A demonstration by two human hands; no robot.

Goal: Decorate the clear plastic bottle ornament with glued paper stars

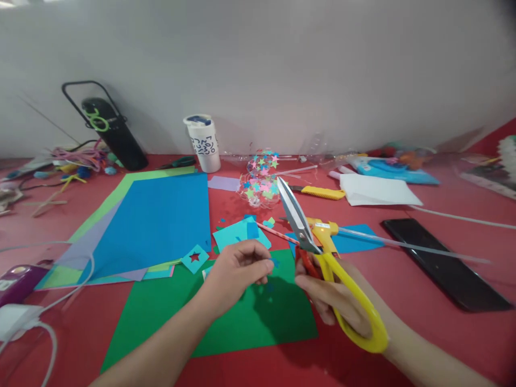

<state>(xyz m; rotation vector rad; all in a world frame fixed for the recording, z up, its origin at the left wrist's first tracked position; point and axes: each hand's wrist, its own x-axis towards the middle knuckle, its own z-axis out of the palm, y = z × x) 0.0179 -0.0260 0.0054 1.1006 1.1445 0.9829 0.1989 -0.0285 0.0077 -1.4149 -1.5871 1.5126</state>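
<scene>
My right hand (336,301) grips yellow-handled scissors (318,247), blades shut and pointing up and away over the table. My left hand (237,269) is pinched closed on a tiny blue paper piece (274,263) held just left of the scissors. Both hands hover above a green paper sheet (226,317). A light blue scrap with a star-shaped hole (195,258) lies left of my left hand. More light blue offcuts (237,232) sit just beyond it.
A stack of blue, purple and green paper sheets (153,226) lies at left. A white cup (203,142), a clear ball covered in paper stars (262,177), a yellow utility knife (322,192), a glue gun (322,230), white paper (374,191) and a black phone (443,263) surround the work area. Cables lie at far left.
</scene>
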